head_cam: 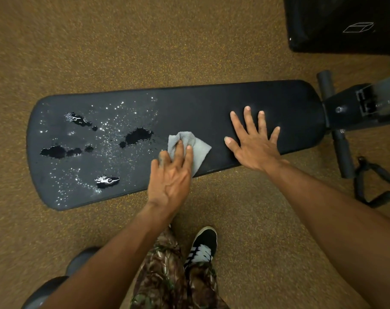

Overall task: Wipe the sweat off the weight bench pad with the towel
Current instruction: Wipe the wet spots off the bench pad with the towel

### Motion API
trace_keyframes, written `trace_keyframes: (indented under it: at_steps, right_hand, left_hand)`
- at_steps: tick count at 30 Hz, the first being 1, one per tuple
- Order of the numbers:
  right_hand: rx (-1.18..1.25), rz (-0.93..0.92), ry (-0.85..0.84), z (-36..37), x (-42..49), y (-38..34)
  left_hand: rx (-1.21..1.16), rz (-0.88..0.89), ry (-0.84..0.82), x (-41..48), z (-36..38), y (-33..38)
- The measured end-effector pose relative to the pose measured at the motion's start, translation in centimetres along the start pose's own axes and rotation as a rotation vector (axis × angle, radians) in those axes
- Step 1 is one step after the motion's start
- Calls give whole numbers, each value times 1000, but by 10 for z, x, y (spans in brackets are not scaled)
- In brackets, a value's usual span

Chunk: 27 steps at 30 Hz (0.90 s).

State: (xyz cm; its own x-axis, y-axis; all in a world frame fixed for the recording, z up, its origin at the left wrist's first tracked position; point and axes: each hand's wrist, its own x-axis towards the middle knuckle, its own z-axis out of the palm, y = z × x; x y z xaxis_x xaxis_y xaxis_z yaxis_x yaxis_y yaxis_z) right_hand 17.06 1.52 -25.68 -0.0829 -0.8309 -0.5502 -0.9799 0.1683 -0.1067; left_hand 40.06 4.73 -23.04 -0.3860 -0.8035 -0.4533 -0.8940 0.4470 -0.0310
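Head view: nearest, the left hand (170, 175) presses straight fingers onto the small grey towel (200, 150), which looks soft and light and is probably best bunched under the palm. The right hand (254, 146) lies spread and empty on the bench pad (211, 108). Sweat pools (138, 136) glisten left of both hands.

Floor (78, 41): brown, yellow-flecked, under warm light. Grey metal frame (368, 101) at right edge. Above it, black padded block (336, 23) bearing a white box outline. Below it, black strap handle (378, 198) on floor. Far lower-left of it, dark round weights (80, 262).
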Motion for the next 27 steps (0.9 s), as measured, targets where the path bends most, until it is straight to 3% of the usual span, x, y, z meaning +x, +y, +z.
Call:
trace_keyframes:
  at_steps: [6,11,14,20,27]
  right_hand:
    - [4,0,15,2,0,0]
    - [-14,-10,8,1,0,0]
    - [-9,-9,1,0,-1,1]
    - [-3,-9,6,-1,-1,1]
    - [-19,0,10,0,0,0]
  left_hand:
    - [-205,-149,102,18,1,36]
    - [-146,93,118,10,2,44]
    - [-66,141,91,5,4,25]
    - [-15,10,62,-8,10,-17]
    - [-221,-147,97,14,2,31]
